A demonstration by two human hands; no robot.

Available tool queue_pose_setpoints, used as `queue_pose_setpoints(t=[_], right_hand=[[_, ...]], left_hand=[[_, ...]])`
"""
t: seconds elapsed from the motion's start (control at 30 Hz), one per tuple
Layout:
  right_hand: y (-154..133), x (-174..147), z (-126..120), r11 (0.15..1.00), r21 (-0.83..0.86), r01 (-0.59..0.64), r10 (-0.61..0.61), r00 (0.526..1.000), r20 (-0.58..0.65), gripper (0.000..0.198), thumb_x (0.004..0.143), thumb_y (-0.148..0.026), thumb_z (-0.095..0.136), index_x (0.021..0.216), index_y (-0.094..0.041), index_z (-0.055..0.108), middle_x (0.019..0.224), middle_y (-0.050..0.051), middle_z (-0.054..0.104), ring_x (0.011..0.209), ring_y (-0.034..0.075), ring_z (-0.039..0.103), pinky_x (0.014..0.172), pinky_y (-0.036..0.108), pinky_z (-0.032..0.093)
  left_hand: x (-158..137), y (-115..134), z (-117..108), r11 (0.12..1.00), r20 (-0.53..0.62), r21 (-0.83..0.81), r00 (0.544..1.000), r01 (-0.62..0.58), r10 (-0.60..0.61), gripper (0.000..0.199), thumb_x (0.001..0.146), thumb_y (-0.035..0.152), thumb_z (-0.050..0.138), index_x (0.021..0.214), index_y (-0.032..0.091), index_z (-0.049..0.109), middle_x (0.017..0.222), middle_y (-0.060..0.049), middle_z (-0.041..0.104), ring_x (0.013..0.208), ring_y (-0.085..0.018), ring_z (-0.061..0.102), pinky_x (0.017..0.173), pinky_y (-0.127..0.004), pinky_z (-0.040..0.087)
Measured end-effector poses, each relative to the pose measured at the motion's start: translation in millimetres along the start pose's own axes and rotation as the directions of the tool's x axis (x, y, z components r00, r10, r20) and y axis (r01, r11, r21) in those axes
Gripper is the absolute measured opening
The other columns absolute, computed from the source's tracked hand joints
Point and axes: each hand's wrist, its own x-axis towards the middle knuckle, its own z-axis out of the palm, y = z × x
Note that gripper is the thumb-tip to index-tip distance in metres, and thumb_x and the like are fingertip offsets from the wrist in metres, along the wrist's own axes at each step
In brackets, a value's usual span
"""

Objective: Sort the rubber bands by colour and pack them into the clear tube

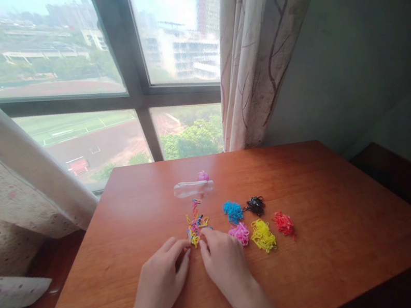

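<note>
Fingers (180, 245) of the left hand (156, 272) are resting close together at the mixed heap of coloured loops (193, 226), with the right hand (226, 257) sitting curled opposite (whether either is pinching one, I can't tell at this blur); easing loops out singly should be keeping tangles loose. Rightward, five single-colour piles (263, 236) are lying on the glossy brown table (333, 237), while daylight is entering through the window (128, 46) between curtains (248, 57).

blue pile (233, 212) | black pile (256, 206) | pink pile (240, 234) | yellow pile (263, 236) | red pile (284, 224) | multicoloured pile (193, 228) | reddish-brown table (326, 197)
</note>
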Motion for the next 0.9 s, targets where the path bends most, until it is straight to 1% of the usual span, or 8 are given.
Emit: queue_pose_setpoints(t=[0.07, 0.23, 0.43, 0.53, 0.73, 0.9], right_hand=[[-2, 0, 0, 1.0, 0.006, 0.006, -0.006, 1.0, -0.001, 0.009, 0.091, -0.017, 0.057, 0.095, -0.022, 0.063, 0.084, 0.003, 0.073, 0.076, 0.02, 0.068, 0.06, 0.024, 0.037], [-2, -1, -2, 1.0, 0.018, 0.017, -0.017, 1.0, -0.011, 0.012, 0.092, -0.015, 0.056, 0.087, -0.022, 0.065, 0.082, 0.002, 0.072, 0.076, 0.018, 0.068, 0.062, 0.024, 0.037], [4, -5, -5, 0.994, 0.109, 0.026, -0.019, 0.998, -0.066, 0.011, 0.09, -0.015, 0.058, 0.09, -0.022, 0.067, 0.081, 0.001, 0.073, 0.076, 0.017, 0.068, 0.065, 0.023, 0.039], [8, -5, -3, 0.99, 0.137, 0.019, -0.008, 0.997, -0.079, 0.01, 0.089, -0.016, 0.06, 0.088, -0.023, 0.067, 0.079, 0.0, 0.073, 0.073, 0.017, 0.068, 0.063, 0.023, 0.039], [11, -4, 1, 0.992, 0.124, 0.023, -0.013, 0.997, -0.078, 0.01, 0.087, -0.016, 0.061, 0.085, -0.023, 0.068, 0.077, 0.0, 0.073, 0.072, 0.018, 0.068, 0.062, 0.024, 0.039], [10, -3, 1, 0.978, 0.202, 0.053, -0.033, 0.994, -0.1, 0.012, 0.086, -0.015, 0.06, 0.085, -0.023, 0.068, 0.076, 0.0, 0.073, 0.07, 0.017, 0.067, 0.062, 0.024, 0.038]], left_hand=[[0, 0, 0, 1.0, 0.003, 0.001, 1.0, -0.003, 0.003, 0.024, 0.093, 0.028, 0.043, 0.101, 0.028, 0.065, 0.092, -0.001, 0.068, 0.081, -0.018, 0.068, 0.07, -0.025, 0.05], [0, 0, 0, 1.0, 0.009, 0.005, 1.0, -0.002, 0.002, 0.024, 0.094, 0.028, 0.042, 0.101, 0.028, 0.065, 0.092, -0.001, 0.068, 0.082, -0.018, 0.068, 0.07, -0.025, 0.049], [0, 0, 0, 1.0, 0.024, 0.004, 1.0, 0.012, -0.012, 0.024, 0.094, 0.03, 0.042, 0.101, 0.028, 0.065, 0.093, -0.001, 0.068, 0.081, -0.018, 0.068, 0.071, -0.026, 0.049], [0, 0, 1, 1.0, 0.014, 0.003, 1.0, 0.022, -0.022, 0.023, 0.094, 0.031, 0.044, 0.097, 0.027, 0.066, 0.091, 0.0, 0.068, 0.081, -0.019, 0.068, 0.07, -0.026, 0.049], [0, -1, 2, 1.0, -0.002, 0.004, 1.0, 0.015, -0.015, 0.021, 0.093, 0.031, 0.045, 0.096, 0.027, 0.066, 0.09, 0.0, 0.069, 0.079, -0.018, 0.068, 0.068, -0.025, 0.048], [-1, 0, 2, 0.999, -0.029, -0.039, 0.999, -0.017, 0.016, 0.02, 0.093, 0.029, 0.046, 0.099, 0.026, 0.064, 0.084, 0.001, 0.066, 0.072, -0.015, 0.065, 0.065, -0.024, 0.047]])
